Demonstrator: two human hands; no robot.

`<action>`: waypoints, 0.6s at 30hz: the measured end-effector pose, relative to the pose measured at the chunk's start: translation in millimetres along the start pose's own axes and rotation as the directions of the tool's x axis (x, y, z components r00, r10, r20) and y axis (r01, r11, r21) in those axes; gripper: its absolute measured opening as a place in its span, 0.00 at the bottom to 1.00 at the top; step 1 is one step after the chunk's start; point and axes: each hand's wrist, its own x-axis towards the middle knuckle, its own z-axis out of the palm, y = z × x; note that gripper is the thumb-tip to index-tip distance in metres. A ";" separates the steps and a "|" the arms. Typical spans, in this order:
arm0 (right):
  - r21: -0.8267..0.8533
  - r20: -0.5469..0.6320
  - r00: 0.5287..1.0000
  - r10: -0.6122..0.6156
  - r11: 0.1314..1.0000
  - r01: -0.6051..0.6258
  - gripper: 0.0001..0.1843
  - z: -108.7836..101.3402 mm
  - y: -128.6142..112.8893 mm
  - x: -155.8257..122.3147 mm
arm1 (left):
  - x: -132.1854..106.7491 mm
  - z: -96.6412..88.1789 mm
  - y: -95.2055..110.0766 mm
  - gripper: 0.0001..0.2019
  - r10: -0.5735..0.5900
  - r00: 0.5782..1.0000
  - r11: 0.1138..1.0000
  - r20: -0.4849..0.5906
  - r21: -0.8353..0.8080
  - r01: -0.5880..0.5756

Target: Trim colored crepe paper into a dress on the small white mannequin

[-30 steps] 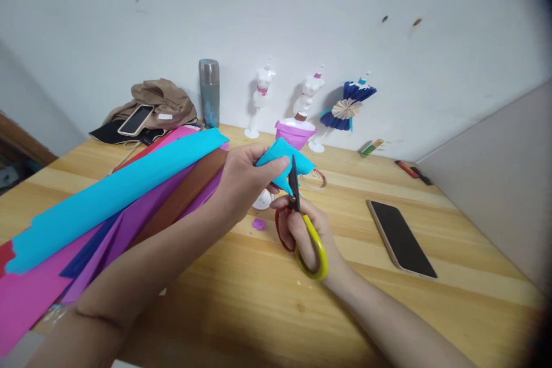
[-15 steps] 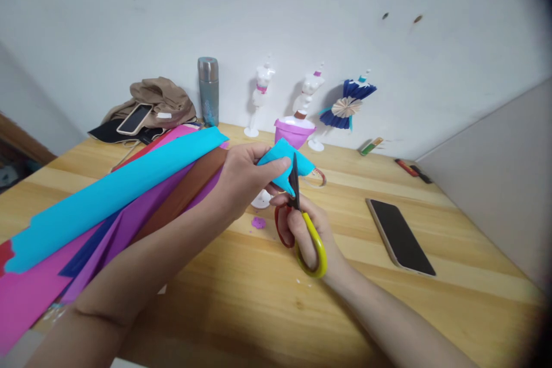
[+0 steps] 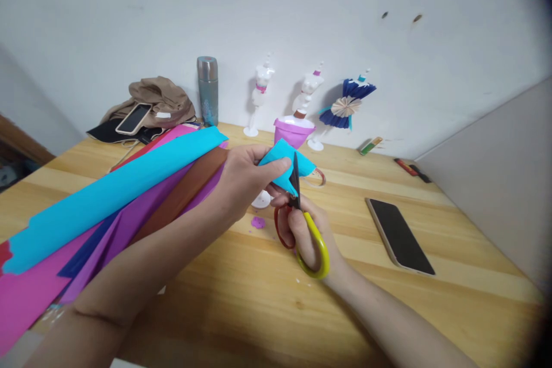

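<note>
My left hand [image 3: 245,175] pinches a folded piece of bright blue paper [image 3: 282,152] between thumb and fingers, above the middle of the table. My right hand [image 3: 317,227] grips a pair of scissors [image 3: 317,253] with one yellow and one red handle loop. Their dark blades lie against the lower right part of the blue paper, with a narrow cut strip beside them. Behind the paper stands a small white mannequin with a purple skirt [image 3: 294,131], its lower part partly hidden. A purple flower-shaped piece [image 3: 257,222] rests on the table below my left hand.
Long coloured sheets [image 3: 116,195] spread over the left side under my left arm. A steel flask [image 3: 208,92], a mannequin [image 3: 262,92] and a blue-dressed mannequin [image 3: 347,104] stand along the wall. A phone [image 3: 401,236] lies right; a brown cloth bag [image 3: 161,100] sits back left.
The scissors' yellow loop has swung slightly to the right, and the handles are a little further apart. The left hand keeps its hold on the blue paper.
</note>
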 end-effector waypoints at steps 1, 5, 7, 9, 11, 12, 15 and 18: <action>0.007 -0.001 1.000 0.007 1.000 -0.007 0.31 0.3 -0.4 0.1 | 0.2 0.4 0.2 0.08 -0.006 1.000 1.000 -0.007 -0.003 0.006; 0.025 -0.004 1.000 0.003 1.000 -0.003 0.31 0.7 0.2 0.1 | 0.7 1.8 0.4 0.08 -0.015 0.999 1.000 -0.041 -0.010 0.015; 0.023 -0.005 1.000 0.001 1.000 -0.001 0.31 0.5 2.0 -0.1 | 0.3 1.9 0.3 0.08 -0.018 0.998 1.000 -0.056 -0.012 0.017; 0.015 -0.006 1.000 -0.005 1.000 0.005 0.30 0.2 4.1 -0.3 | 0.0 1.5 0.0 0.07 -0.022 0.998 1.000 -0.065 -0.013 0.021; 0.009 -0.003 1.000 -0.014 1.000 0.014 0.28 -0.2 5.9 -0.4 | 0.0 0.7 -0.7 0.07 -0.019 0.998 1.000 -0.065 -0.010 0.018; 0.008 -0.004 1.000 -0.017 1.000 0.017 0.28 -0.4 6.4 -0.4 | 0.3 0.3 -1.2 0.07 -0.016 0.998 1.000 -0.066 -0.006 0.015; 0.003 -0.010 1.000 -0.022 1.000 0.022 0.28 -0.5 5.7 -0.4 | 1.4 -0.7 -2.9 0.07 -0.005 0.998 1.000 -0.067 0.007 0.006; 0.019 0.000 1.000 -0.023 1.000 0.023 0.27 0.3 2.7 -0.4 | 2.3 -1.0 -3.6 0.06 -0.003 0.998 1.000 -0.063 0.010 0.004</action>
